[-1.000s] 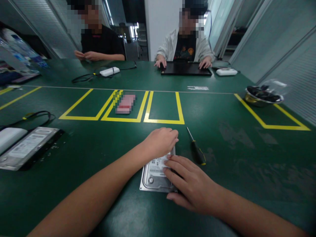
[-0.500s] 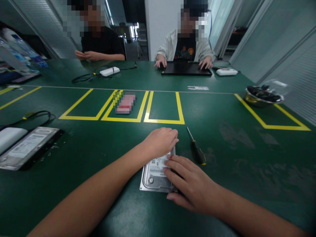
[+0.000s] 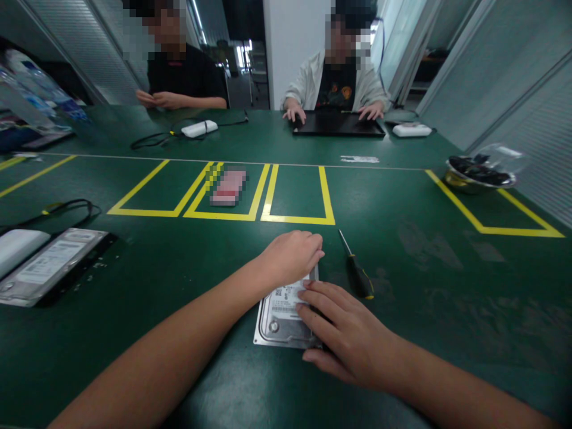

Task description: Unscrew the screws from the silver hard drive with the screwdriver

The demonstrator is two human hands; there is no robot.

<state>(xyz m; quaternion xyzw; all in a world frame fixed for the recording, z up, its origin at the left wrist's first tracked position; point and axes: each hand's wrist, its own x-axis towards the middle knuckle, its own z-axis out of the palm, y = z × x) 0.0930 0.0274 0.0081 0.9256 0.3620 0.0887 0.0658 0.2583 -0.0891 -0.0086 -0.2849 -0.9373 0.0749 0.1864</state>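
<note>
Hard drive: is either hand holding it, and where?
The right hand lies over the hard drive, fingers on its label; the left hand covers its far end. Whether either grips it cannot be told.

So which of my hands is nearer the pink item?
Left. Your left hand, over the far end of the hard drive, is right of the pink item and closer to you; your right hand is farther that way.

Single head-worn view, facing forward and down across a green worktop (image 3: 384, 196), forearms (image 3: 179, 351) close below, two people (image 3: 185, 77) farther off.
</note>
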